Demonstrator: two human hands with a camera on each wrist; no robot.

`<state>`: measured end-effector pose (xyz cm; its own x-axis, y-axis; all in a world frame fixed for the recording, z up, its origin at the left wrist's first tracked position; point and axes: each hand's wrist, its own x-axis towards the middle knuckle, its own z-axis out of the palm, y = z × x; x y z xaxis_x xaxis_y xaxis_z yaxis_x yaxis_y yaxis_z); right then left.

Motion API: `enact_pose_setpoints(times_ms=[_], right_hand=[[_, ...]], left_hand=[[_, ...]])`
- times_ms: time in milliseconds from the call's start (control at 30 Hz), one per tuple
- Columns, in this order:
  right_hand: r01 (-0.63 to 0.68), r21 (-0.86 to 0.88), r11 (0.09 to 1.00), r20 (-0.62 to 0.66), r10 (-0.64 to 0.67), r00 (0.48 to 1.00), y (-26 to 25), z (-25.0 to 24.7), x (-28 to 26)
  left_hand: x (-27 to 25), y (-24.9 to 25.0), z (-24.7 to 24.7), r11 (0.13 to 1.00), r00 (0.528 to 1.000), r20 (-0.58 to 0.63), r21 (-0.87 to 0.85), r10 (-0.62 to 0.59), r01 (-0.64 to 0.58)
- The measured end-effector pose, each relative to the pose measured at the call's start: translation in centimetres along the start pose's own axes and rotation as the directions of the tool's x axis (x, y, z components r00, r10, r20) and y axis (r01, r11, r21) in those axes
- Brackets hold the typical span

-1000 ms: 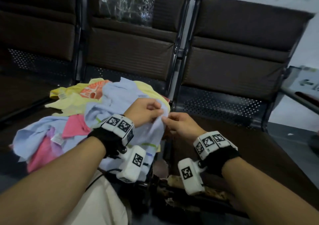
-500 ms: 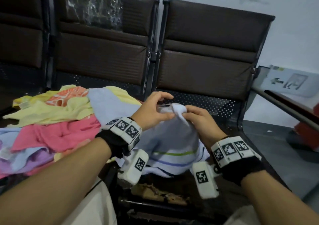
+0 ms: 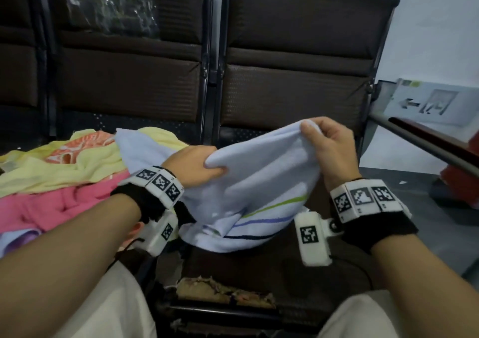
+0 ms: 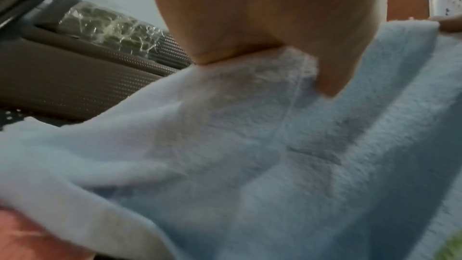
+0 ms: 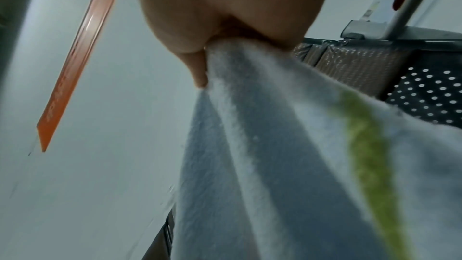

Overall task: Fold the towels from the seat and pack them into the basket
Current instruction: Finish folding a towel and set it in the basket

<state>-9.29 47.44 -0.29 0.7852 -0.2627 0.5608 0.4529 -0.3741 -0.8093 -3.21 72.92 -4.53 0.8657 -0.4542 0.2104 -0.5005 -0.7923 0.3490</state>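
A pale blue towel (image 3: 261, 179) with green, blue and dark stripes hangs over the brown seat (image 3: 259, 267), held up by both hands. My left hand (image 3: 193, 168) grips its upper edge on the left; in the left wrist view the towel (image 4: 250, 155) fills the frame under that hand (image 4: 262, 27). My right hand (image 3: 328, 140) pinches a corner higher on the right; in the right wrist view the towel (image 5: 275, 145) hangs from that hand (image 5: 225, 17). A pile of yellow, pink and blue towels (image 3: 64, 177) lies on the seat to the left. No basket is in view.
Dark brown chair backs (image 3: 298, 60) stand behind the seats. Clear plastic wrap (image 3: 108, 3) covers the top of the left chair back. A metal armrest (image 3: 427, 143) crosses at the right. The seat's front edge (image 3: 223, 291) is torn. My knees are at the bottom.
My hands have drawn apart, the right one going up and to the right, so the pale blue towel is stretched between them and pulled off the pile.
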Motion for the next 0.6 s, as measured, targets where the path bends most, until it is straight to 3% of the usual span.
enact_pose_setpoints(times_ms=[67, 167, 333, 400, 500, 567, 600], right_hand=[[-0.056, -0.018, 0.998, -0.137, 0.053, 0.989, 0.6, -0.2, 0.3], [-0.164, -0.034, 0.986, -0.302, 0.146, 0.942, 1.3, -0.4, 0.7], [-0.194, 0.102, 0.976, -0.391, 0.219, 0.894, 1.0, -0.5, 0.9], [-0.201, 0.035, 0.979, -0.330, 0.201, 0.922, 1.0, -0.2, 0.2], [-0.269, -0.059, 0.961, -0.083, 0.264, 0.961, 1.8, 0.5, -1.4], [-0.350, -0.109, 0.930, 0.145, 0.363, 0.920, 3.0, 0.8, -2.8], [-0.385, -0.155, 0.910, 0.265, 0.414, 0.871, 3.6, 0.9, -3.3]], left_hand=[[-0.3, 0.4, -0.3, 0.999, 1.000, 0.001, -0.045, -0.030, 0.030], [-1.0, 2.6, -0.9, 0.954, 1.000, -0.008, -0.298, 0.014, -0.016], [-1.6, 7.1, -1.6, 0.859, 0.979, -0.106, -0.469, 0.175, -0.204], [-1.7, 6.9, -1.4, 0.844, 0.975, -0.157, -0.491, 0.155, -0.214], [-1.8, 4.9, -0.2, 0.915, 0.976, -0.173, -0.360, 0.128, -0.184], [-1.9, 3.3, 0.7, 0.960, 0.991, -0.073, -0.249, 0.111, -0.126], [-1.9, 2.4, 1.1, 0.981, 0.993, -0.005, -0.154, 0.117, -0.117]])
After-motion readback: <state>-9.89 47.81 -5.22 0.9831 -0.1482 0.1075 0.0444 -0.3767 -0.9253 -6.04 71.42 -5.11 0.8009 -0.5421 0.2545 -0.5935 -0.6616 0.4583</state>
